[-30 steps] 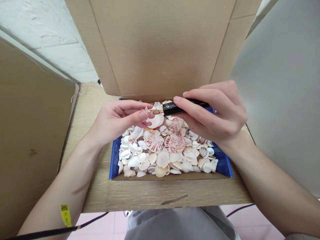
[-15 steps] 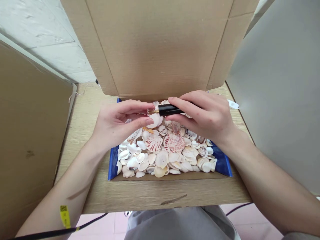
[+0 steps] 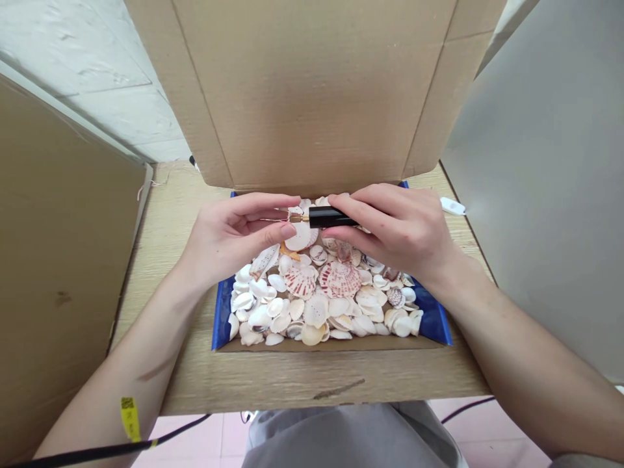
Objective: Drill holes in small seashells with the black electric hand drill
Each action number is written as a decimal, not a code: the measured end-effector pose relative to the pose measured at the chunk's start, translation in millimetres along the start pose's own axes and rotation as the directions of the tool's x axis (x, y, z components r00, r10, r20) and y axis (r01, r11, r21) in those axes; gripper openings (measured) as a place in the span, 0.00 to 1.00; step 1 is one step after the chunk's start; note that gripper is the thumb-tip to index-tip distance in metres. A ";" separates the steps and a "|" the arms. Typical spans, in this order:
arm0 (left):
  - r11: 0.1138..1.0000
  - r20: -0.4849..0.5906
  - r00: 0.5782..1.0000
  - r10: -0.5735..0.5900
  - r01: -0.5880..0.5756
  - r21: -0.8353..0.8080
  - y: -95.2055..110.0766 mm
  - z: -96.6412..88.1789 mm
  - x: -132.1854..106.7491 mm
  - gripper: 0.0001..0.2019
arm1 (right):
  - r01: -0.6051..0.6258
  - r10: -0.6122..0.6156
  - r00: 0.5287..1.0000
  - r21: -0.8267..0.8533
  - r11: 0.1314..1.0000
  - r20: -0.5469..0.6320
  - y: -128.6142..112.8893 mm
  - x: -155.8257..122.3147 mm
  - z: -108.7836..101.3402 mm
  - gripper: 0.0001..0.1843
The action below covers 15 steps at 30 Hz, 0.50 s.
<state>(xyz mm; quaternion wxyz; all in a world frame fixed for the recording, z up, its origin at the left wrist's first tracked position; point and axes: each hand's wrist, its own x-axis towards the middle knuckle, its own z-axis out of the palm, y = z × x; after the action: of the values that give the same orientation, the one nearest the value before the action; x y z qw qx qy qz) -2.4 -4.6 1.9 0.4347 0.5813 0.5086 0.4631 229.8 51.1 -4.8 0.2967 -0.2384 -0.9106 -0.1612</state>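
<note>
Frame centre: right hand fingers gripping black tool, long axis level, brass tip pointing frame-left between left hand fingers; whether those pinch anything, cannot tell.

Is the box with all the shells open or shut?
Open. The brown lid stands raised at the back of the box, and the shells inside show from above.

Yellow tag: fixed to the black cable at lower left, seen in front of the left forearm
Square code: dark, QR-like, printed at the tag's upper end
Small characters: below the code, too blurred to read
Legible words, brands, numbers: none
</note>
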 end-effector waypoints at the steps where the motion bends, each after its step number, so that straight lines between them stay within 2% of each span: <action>1: 1.000 0.000 1.000 -0.023 0.023 0.003 0.4 0.1 0.1 0.15 | 0.008 -0.008 1.000 -0.001 1.000 -0.017 0.1 -0.1 0.1 0.18; 6: 0.997 0.020 0.997 -0.079 0.079 -0.011 1.2 0.2 0.3 0.15 | 0.011 -0.011 0.999 -0.009 1.000 -0.047 0.1 -0.1 0.3 0.18; 12: 0.995 0.038 0.997 -0.071 0.074 -0.064 -1.2 -0.7 0.1 0.15 | -0.021 0.021 0.999 -0.020 1.000 0.037 0.1 -0.4 0.6 0.18; 15: 0.995 0.043 0.996 -0.081 0.083 -0.059 -1.8 -1.5 0.3 0.16 | -0.018 0.019 0.999 -0.012 1.000 0.033 0.3 -0.4 0.2 0.18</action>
<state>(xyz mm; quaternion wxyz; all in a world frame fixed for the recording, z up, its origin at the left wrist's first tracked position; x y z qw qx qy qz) -4.2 -4.0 0.5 0.4811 0.5559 0.5086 0.4482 230.2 51.3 -5.2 0.2817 -0.2512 -0.9122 -0.1596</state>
